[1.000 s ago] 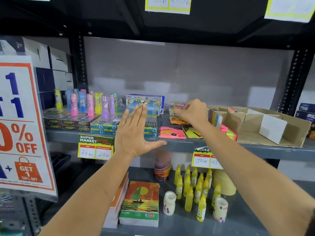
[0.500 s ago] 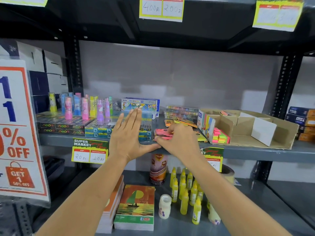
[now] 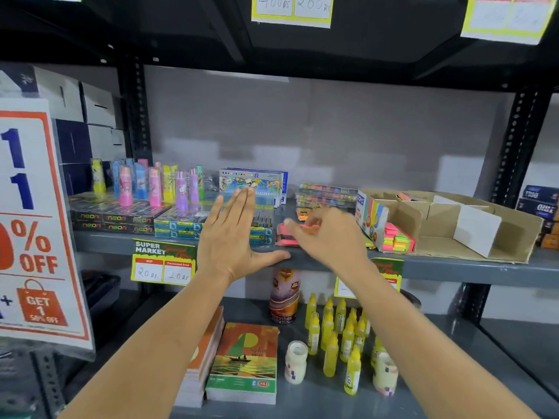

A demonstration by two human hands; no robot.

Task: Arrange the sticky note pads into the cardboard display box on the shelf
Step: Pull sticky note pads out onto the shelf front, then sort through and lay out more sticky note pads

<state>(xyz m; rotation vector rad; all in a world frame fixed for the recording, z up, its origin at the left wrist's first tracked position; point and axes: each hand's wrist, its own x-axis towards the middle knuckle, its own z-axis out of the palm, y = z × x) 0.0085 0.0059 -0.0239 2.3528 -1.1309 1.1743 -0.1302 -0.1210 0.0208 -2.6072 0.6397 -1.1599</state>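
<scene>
While my right hand point(image 3: 328, 237) was back by the cardboard display box point(image 3: 438, 234) a second ago, it has now come forward and left to the pink sticky note pad point(image 3: 286, 235) lying flat near the shelf's point(image 3: 453, 267) front edge. Its fingers are curled over the pad's right end, seemingly closing on it, though I cannot tell whether the pinch is made. My left hand point(image 3: 233, 237) has stayed put: spread flat, fingers together, thumb hooked along the shelf edge, holding nothing. I take this as the start of the next pick. The box already holds a neon pad stack point(image 3: 396, 240) in its left compartment, the other compartments look empty, and more pads point(image 3: 304, 213) wait behind my right hand.
</scene>
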